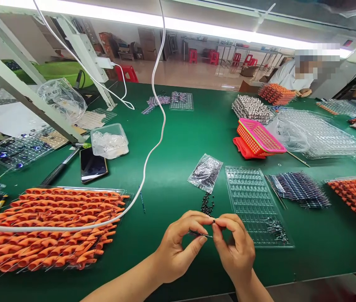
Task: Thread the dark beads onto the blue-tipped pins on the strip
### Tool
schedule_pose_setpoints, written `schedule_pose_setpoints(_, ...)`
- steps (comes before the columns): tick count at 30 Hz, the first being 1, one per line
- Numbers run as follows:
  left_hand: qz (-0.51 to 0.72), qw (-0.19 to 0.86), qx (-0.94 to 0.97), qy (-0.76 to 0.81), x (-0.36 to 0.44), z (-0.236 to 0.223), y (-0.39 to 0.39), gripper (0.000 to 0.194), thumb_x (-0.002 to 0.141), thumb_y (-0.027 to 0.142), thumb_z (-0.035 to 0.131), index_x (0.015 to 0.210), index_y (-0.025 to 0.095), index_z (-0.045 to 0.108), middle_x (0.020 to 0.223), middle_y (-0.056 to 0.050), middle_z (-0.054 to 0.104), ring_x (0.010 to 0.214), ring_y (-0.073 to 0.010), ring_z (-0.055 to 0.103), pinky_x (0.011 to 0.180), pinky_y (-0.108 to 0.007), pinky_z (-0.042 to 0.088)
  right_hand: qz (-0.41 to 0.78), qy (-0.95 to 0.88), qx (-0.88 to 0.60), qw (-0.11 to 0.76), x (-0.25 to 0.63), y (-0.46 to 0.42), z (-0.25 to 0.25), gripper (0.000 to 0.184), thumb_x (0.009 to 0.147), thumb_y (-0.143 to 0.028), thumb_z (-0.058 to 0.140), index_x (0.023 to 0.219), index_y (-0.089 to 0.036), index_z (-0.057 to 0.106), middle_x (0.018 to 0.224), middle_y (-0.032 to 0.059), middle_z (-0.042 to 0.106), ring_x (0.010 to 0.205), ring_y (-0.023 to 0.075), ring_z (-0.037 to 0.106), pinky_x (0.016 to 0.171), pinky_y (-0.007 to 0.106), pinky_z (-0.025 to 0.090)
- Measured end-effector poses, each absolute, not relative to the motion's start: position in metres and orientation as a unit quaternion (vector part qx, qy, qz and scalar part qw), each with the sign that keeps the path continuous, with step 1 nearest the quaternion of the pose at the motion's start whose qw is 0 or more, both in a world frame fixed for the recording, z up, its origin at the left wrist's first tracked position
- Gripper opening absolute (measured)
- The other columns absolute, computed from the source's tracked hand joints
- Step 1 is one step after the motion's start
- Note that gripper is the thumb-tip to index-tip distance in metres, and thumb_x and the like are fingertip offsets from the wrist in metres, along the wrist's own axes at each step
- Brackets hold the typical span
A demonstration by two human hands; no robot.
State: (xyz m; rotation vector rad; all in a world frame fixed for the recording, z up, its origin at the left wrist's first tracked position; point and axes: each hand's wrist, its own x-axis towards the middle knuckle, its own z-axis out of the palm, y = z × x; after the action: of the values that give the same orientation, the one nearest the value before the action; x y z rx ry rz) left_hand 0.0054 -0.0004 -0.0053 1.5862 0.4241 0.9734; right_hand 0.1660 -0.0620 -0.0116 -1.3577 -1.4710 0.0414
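Note:
My left hand (pixel 179 247) is closed, with a thin, dark, pin-like piece (pixel 205 235) between thumb and fingers. Its index fingertip meets the fingertips of my right hand (pixel 236 245) at a small black bead (pixel 214 221). My right hand pinches that bead between thumb and index finger. Just beyond the hands lies a scatter of loose black beads (pixel 208 204), spilling from a clear plastic bag (pixel 205 173). To the right, a clear slotted tray (pixel 247 188) holds a small heap of thin wire-like parts (pixel 277 230) in its near corner.
Orange parts (pixel 55 226) fill a tray at left, crossed by a white cable (pixel 148 159). Behind are a phone (pixel 93 165), a hammer (pixel 61 164) and a clear tub (pixel 124 144). Dark striped pieces (pixel 300 188) and a pink basket (pixel 256 136) stand right. A person (pixel 286 73) sits across.

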Motion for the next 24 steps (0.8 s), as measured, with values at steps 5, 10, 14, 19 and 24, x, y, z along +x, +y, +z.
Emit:
schedule_pose_setpoints(5, 0.416, 0.558, 0.696, 0.177, 0.0062, -0.0027, -0.0006, 0.024, 0.088, 0.005, 0.059, 0.102, 0.023, 0.064, 0.118, -0.009, 0.070, 0.113, -0.0243, 0.061, 0.098, -0.043, 0.050, 0.026, -0.614, -0.568, 0.547, 0.1666, -0.0616, -0.0111, 0.021, 0.088, -0.006, 0.060, 0.102, -0.022, 0.058, 0.085, 0.0024, 0.064, 0.075, 0.0142, 0.065, 0.063, 0.026, 0.055)
schedule_pose_setpoints(10, 0.417, 0.566, 0.688, 0.178, 0.0063, -0.0020, -0.0005, 0.020, 0.089, 0.007, 0.058, 0.101, 0.022, 0.063, 0.117, -0.010, 0.071, 0.109, -0.0245, 0.062, 0.094, -0.043, 0.051, 0.028, -0.618, -0.564, 0.548, 0.1674, -0.0615, -0.0125, 0.021, 0.087, -0.005, 0.060, 0.101, -0.021, 0.059, 0.086, 0.0024, 0.064, 0.075, 0.0144, 0.064, 0.064, 0.027, 0.055)
schedule_pose_setpoints(14, 0.406, 0.578, 0.682, 0.187, 0.0048, -0.0031, -0.0007, 0.017, 0.090, 0.009, 0.058, 0.099, 0.022, 0.063, 0.119, -0.011, 0.070, 0.106, -0.0239, 0.062, 0.089, -0.041, 0.052, 0.028, -0.623, -0.560, 0.545, 0.1676, -0.0615, -0.0128, 0.022, 0.087, -0.004, 0.060, 0.101, -0.021, 0.059, 0.086, 0.0028, 0.063, 0.077, 0.0146, 0.064, 0.066, 0.027, 0.055)
schedule_pose_setpoints(19, 0.410, 0.576, 0.682, 0.187, 0.0041, -0.0040, -0.0016, 0.017, 0.090, 0.009, 0.058, 0.099, 0.022, 0.063, 0.116, -0.010, 0.070, 0.106, -0.0236, 0.062, 0.087, -0.039, 0.051, 0.019, -0.624, -0.562, 0.543, 0.1676, -0.0612, -0.0124, 0.022, 0.087, -0.004, 0.060, 0.101, -0.020, 0.058, 0.086, 0.0026, 0.062, 0.077, 0.0139, 0.063, 0.064, 0.026, 0.053)
schedule_pose_setpoints(24, 0.409, 0.589, 0.670, 0.189, 0.0044, -0.0037, -0.0019, 0.013, 0.090, 0.011, 0.059, 0.097, 0.020, 0.064, 0.118, -0.012, 0.070, 0.106, -0.0239, 0.061, 0.088, -0.039, 0.050, 0.033, -0.626, -0.563, 0.539, 0.1675, -0.0603, -0.0132, 0.019, 0.088, -0.005, 0.060, 0.099, -0.020, 0.057, 0.084, 0.0021, 0.062, 0.074, 0.0132, 0.062, 0.063, 0.026, 0.053)
